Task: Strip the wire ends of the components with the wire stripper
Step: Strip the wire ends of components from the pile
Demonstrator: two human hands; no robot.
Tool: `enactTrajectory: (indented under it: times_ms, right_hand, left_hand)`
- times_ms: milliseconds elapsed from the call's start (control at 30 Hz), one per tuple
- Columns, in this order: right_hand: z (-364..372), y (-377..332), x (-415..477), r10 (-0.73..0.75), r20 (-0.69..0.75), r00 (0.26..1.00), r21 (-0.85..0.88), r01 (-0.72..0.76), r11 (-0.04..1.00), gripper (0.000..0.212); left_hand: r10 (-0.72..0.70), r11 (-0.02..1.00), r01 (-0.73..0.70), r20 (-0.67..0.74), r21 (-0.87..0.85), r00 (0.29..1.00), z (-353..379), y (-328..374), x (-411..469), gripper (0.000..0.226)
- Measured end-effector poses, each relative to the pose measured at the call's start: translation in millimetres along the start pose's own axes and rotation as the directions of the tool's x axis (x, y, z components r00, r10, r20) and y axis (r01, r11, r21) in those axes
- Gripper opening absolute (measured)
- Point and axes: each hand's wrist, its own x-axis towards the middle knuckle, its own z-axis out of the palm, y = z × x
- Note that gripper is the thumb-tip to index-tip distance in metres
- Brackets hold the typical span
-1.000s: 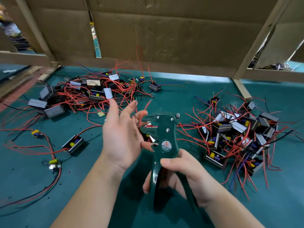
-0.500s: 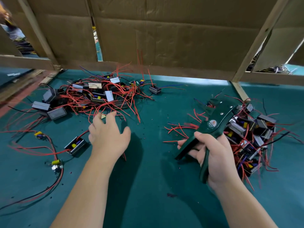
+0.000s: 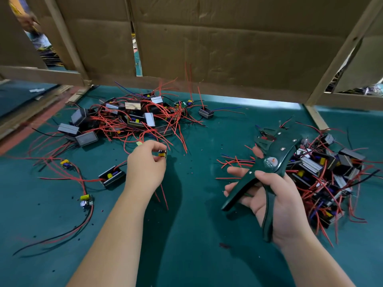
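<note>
since half a second ago my left hand [image 3: 145,168] has given up its flat spread over the worktop [image 3: 196,235]. it now pinches a small component [image 3: 162,153] with a yellow part between thumb and fingertips, just in front of the left pile [image 3: 134,117] of boxed parts and red wires. a few red wires hang down from under that hand. my right hand [image 3: 275,195] has turned more palm-up and grasps the wire stripper [image 3: 269,162]: my thumb curls over it just below the round label, one handle lies along my palm, the other crosses my fingers, and the handles are spread apart. the stripper's head points up and away, over the near edge of the right pile [image 3: 323,168]. a boxed component [image 3: 112,176] lies on the worktop just left of my left wrist. a cardboard wall [image 3: 228,48] stands behind.
</note>
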Motion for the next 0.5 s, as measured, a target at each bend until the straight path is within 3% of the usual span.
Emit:
enactTrajectory:
  times_ms: [100,133,300,400,500]
  right_hand:
    - [1.8,2.3,-1.5,0.008,0.026,1.000,0.001,-0.008,1.000,0.054]
    - [1.9,2.9,-1.9,0.009,0.033,0.999,0.004,-0.009,1.000,0.054]
    - [2.5,2.5,-3.8,0.015,0.061,0.998,0.011,-0.016,1.000,0.055]
    - [2.0,3.3,-3.5,0.023,0.074,0.997,0.012,-0.024,1.000,0.055]
    - [2.5,4.1,-2.5,0.036,0.089,0.995,0.020,-0.038,0.999,0.053]
  left_hand:
    - [-0.026,0.946,0.023,-0.003,-0.323,1.000,-1.7,5.9,-0.4,0.032]
    - [-0.004,0.933,-0.008,-0.035,-0.358,0.999,-2.6,7.0,-1.3,0.033]
    - [0.202,0.964,-0.237,-0.242,-0.124,0.949,-3.1,5.5,-2.5,0.023]
    - [0.232,0.963,-0.264,-0.336,-0.050,0.913,-5.2,6.9,-4.0,0.016]
    - [0.299,0.924,-0.378,-0.509,-0.057,0.807,-15.8,11.0,-5.6,0.016]
